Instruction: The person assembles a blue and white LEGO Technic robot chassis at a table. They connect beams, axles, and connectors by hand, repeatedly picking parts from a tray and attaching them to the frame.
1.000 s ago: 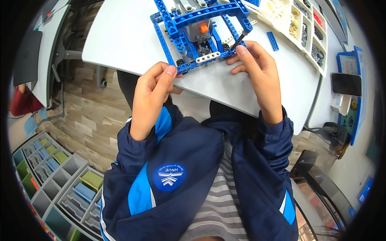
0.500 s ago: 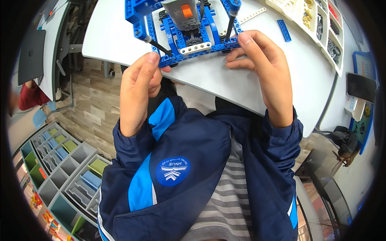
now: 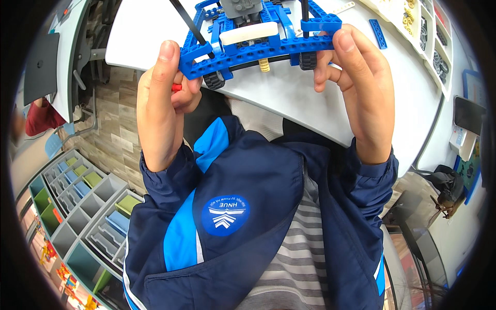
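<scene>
A blue building-brick vehicle model is held at the top of the view, its near edge lifted and tilted toward me. Its left corner is pinched between the thumb and fingers of my left hand, beside which a small red piece shows. My right hand grips the right corner, thumb on top, fingers partly hidden below. A white beam crosses the front of the model. Black wheels and a pale yellow piece show underneath. The grey block on the model is cut off by the upper rim.
Beneath the model is a white table. A sorting tray of small parts and a loose blue plate lie at the right. A phone is farther right. Grey compartment bins stand at the lower left.
Both hands have raised the near edge of the model and brought it closer, so its underside wheels now show. The hands have moved slightly apart.
</scene>
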Demonstrator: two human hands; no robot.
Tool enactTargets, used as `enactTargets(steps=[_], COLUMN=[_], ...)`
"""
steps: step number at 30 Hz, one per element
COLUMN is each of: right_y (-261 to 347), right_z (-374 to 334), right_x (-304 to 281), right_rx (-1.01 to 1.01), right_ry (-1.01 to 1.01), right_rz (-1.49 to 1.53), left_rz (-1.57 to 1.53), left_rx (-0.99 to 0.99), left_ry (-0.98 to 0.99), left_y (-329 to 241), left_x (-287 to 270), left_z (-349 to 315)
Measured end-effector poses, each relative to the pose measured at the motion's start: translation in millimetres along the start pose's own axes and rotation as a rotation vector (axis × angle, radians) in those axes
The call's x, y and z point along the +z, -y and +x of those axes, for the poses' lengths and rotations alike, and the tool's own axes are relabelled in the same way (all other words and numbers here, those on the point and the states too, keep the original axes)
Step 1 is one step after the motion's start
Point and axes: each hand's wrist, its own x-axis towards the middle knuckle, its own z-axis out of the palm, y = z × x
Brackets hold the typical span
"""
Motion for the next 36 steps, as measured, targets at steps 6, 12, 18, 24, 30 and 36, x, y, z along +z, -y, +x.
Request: enactTargets(steps=[6, 12, 18, 24, 30, 36], right_y=[-1.9, -2.9, -8.1, -6.3, 1.6, 7.4], right_z=[-2.8, -3.8, 1.9, 6.4, 8.1, 8.2], right_x=[0.8, -2.1, -8.7, -6.4, -6.5, 2.7], right_rx=[-0.063, -0.137, -0.157, -0.151, -0.132, -0.162], right_ry=[0.029, 0.052, 0.002, -0.031, -0.054, -0.054], right_rz=[0.013, -0.005, 0.111, 0.118, 0.158, 0.14], left_rz=[-0.012, -0.122, -0.091, -0.097, -0.012, -0.071], left_rx=[0.076, 0.167, 0.196, 0.318, 0.439, 0.367], left_ry=[-0.088, -0.096, -0.092, -0.035, -0.095, 0.015], left_y=[1.1, -2.1, -7.9, -9.1, -2.5, -7.4], left_x=[4.3, 1.8, -1.2, -3.8, -7.0, -8.8], left_z=[-1.4, -4.1, -2.2, 1.1, 9.5, 8.3])
